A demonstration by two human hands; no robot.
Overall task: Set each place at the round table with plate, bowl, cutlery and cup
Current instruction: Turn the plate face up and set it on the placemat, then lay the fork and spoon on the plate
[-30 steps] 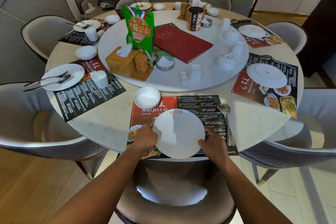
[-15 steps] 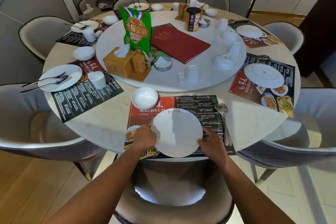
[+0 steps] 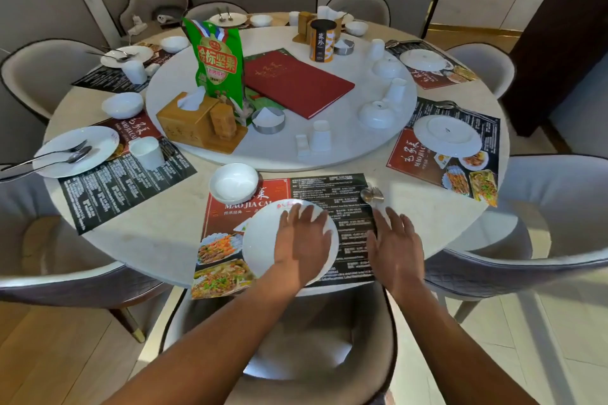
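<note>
Both hands have left the rim of the plate (image 3: 263,240), which they held at either side half a second ago, and have moved forward. The left hand (image 3: 304,240) now lies over the right half of the plate, fingers straight and spread; whether the palm touches the china cannot be told. The right hand (image 3: 394,240) is open too, fingers spread over the black part of the placemat (image 3: 329,187), just right of the plate, fingertips pointing at the spoon and fork (image 3: 371,196), whose handles it hides.

The plate sits on the near placemat, close to the table's near edge (image 3: 148,260), with a red mark at its far rim. The placemat's near left corner overhangs that edge. The bowl (image 3: 233,181) stands just beyond the plate to the left, apart from it, on the placemat's far left corner. A bare strip of marble runs between the placemat and the turntable (image 3: 283,158). More bare marble lies to either side of the placemat, before the neighbouring settings.

On the turntable near its rim stand an upturned cup (image 3: 320,135), a small white rest beside it, a steel ashtray (image 3: 268,120) and a wooden tissue box (image 3: 187,118).
</note>
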